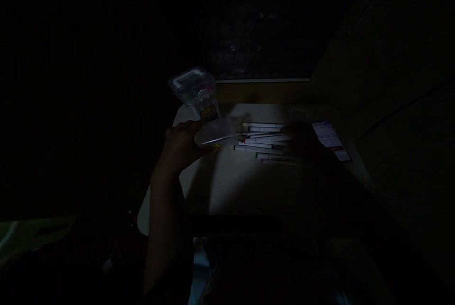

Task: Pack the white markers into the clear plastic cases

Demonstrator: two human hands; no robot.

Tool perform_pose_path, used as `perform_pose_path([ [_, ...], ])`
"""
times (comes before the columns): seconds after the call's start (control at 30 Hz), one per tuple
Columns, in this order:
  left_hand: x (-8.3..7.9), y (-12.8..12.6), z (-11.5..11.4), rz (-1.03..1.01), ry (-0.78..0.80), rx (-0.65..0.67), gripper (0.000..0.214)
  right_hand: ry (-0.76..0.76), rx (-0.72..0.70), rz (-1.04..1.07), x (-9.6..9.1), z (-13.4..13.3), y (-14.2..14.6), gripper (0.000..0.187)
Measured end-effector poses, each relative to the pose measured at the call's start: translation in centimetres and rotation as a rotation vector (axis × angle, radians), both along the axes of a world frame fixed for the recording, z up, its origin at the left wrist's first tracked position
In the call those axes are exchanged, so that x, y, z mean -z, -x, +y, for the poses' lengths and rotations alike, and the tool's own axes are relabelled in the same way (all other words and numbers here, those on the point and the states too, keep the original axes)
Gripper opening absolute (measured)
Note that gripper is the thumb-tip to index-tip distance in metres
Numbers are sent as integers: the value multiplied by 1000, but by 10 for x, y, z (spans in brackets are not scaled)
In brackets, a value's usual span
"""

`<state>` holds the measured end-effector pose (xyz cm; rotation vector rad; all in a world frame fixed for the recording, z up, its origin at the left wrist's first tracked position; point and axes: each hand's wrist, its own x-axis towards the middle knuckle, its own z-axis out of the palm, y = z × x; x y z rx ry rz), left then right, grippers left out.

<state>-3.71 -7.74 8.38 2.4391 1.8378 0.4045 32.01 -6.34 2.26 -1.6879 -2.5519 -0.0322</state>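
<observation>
My left hand (183, 146) is wrapped round a clear plastic container (216, 133), which lies tilted on its side above the table. The container's right end is close to a loose bunch of white-barrelled markers (268, 139) with coloured ends. Deep in shadow, my right hand (300, 135) closes on the right ends of several markers; its separate fingers hardly show. More markers (272, 156) lie below these on the table. Behind my left hand stands a second clear container (195, 89) with a handled lid and a yellow-black label.
The pale table (227, 182) has rounded corners. At its right side, beyond my right hand, a phone (332, 141) with a lit screen lies flat. A dark bar (236, 223) runs along the near edge. Most of the room is too dark to make out.
</observation>
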Motion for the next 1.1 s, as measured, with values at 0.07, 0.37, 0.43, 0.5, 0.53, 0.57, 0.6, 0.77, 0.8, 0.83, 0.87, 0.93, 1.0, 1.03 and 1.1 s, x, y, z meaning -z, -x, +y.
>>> perform_pose_path([
  [0.07, -1, 1, 0, -45, -21, -24, 71, -8, -4, 21, 2, -1, -1, 46],
  [0.37, -2, -21, -3, -227, -86, -1, 76, -120, -151, 93, 19, -20, 34, 64],
  [0.43, -1, -24, -2, -235, -82, 5, 76, -158, -150, 66, 25, -25, 45, 66],
  [0.5, -1, -26, -1, -245, -79, 14, 75, -174, -119, 39, 31, -28, 52, 68],
  [0.53, 0, -27, 0, -250, -77, 16, 75, -174, -94, 29, 34, -29, 54, 67],
  [0.57, 0, -27, 0, -255, -75, 19, 74, -171, -67, 23, 36, -30, 55, 66],
  [0.6, 0, -28, 0, -259, -70, 24, 73, -166, -41, 18, 38, -30, 55, 65],
  [0.77, 3, -35, 1, -309, -91, 70, 73, -132, -13, 21, 34, -29, 53, 64],
  [0.8, 3, -37, 2, -326, -103, 75, 73, -129, -16, 38, 30, -27, 52, 63],
  [0.83, 4, -41, 3, -345, -113, 76, 73, -129, -15, 63, 26, -23, 51, 61],
  [0.87, 3, -45, 4, -366, -121, 74, 73, -130, -10, 98, 21, -19, 50, 58],
  [0.93, 1, -54, 9, -417, -135, 69, 75, -124, 13, 189, 11, -7, 47, 53],
  [1.0, -2, -66, 19, -479, -149, 81, 79, -90, 28, 314, 1, 5, 43, 53],
  [1.03, -4, -73, 25, -511, -154, 103, 80, -69, 19, 386, -3, 10, 41, 57],
  [1.1, -6, -88, 40, -547, -152, 189, 78, -52, -22, 525, -11, 19, 39, 68],
])
